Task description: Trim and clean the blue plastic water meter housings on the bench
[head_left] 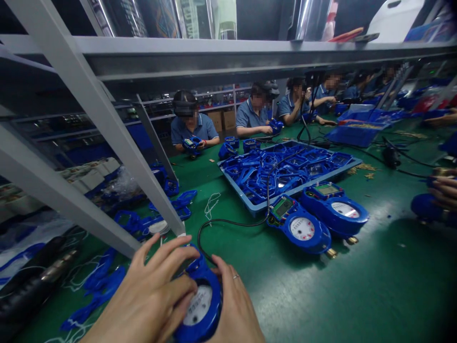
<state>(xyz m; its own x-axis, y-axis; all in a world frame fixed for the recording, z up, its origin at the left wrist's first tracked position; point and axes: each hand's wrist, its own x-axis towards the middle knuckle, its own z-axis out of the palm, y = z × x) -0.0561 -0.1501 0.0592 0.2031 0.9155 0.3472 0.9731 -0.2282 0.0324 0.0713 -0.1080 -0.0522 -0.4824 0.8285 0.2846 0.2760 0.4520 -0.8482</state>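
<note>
A blue water meter [210, 305] with a round white dial lies between my two hands at the bottom of the view. My left hand [153, 286] reaches over its top, fingers bent onto the upper housing and the dial's edge. My right hand [233, 302], with a ring on one finger, wraps the meter's right side. Part of the upper housing is hidden under my left fingers. A black cable [228, 221] curves across the green table to the meter's upper end. Two more water meters, a nearer one [302, 228] and one behind it [337, 209], rest to the right.
A light blue tray [257, 206] full of blue plastic frames stands mid-table. A grey metal post [117, 109] rises at left, beside loose blue frames [103, 281] and a power screwdriver [43, 276]. Several co-workers sit opposite; another person's hand [444, 190] holds a meter at right.
</note>
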